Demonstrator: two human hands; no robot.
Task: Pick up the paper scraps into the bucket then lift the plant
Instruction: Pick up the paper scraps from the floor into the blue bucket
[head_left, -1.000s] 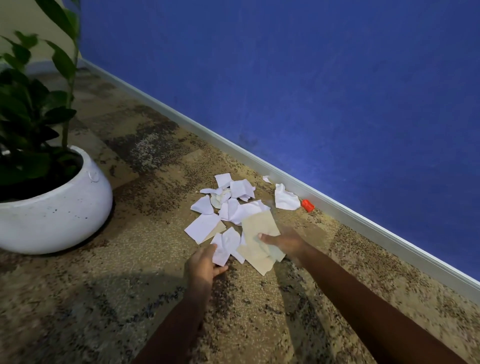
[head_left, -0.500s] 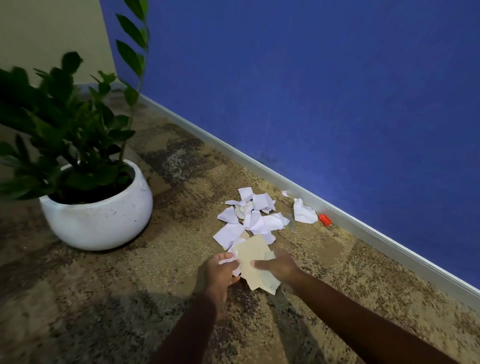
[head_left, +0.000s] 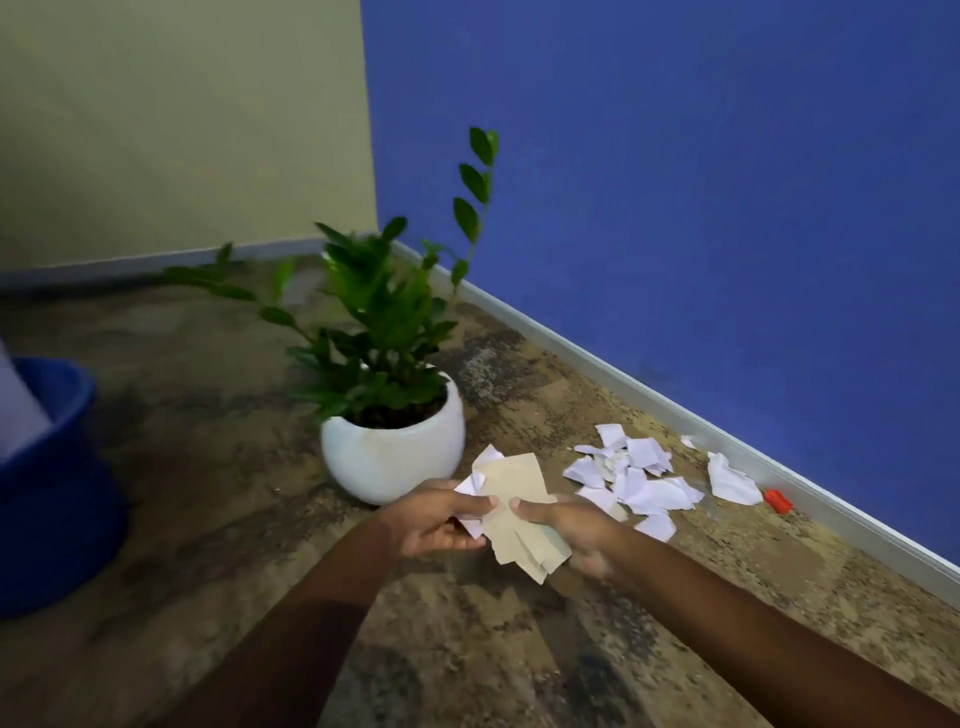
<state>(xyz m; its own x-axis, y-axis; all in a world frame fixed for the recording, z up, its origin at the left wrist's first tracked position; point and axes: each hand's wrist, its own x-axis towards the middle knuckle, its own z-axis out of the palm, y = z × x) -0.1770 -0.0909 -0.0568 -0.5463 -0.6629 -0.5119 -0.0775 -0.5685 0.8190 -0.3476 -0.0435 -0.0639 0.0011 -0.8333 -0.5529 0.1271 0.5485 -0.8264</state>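
Two containers are sitting on the floor (head_left: 218, 519) here. Way over on the left, the blue bucket (head_left: 62, 467) is standing half out of view. Something pale and flat, looks like a white sheet (head_left: 18, 410), is leaning inside it against the rim. Can't tell what else is in there. The white pot (head_left: 389, 467) is standing near the corner, holding the plant (head_left: 384, 332), with dark soil just showing at the rim. One long stem is poking up in front of the blue wall (head_left: 675, 208).

Both hands are hovering low, just in front of the pot, and clamping a bundle of scraps (head_left: 519, 499) between them. The left hand (head_left: 441, 519) is curling round the white bits, thumb on top. The right hand (head_left: 571, 535) is pinching the tan pieces under its thumb.

More paper is lying in a loose pile of scraps (head_left: 639, 478) on the floor, just right of the hands and near the baseboard (head_left: 675, 410). One crumpled piece (head_left: 730, 480) is lying a bit apart, closer to the baseboard, with a small red thing (head_left: 777, 500) just beside it. The pot is sitting between that pile and the bucket, and the bucket is well apart from the hands.
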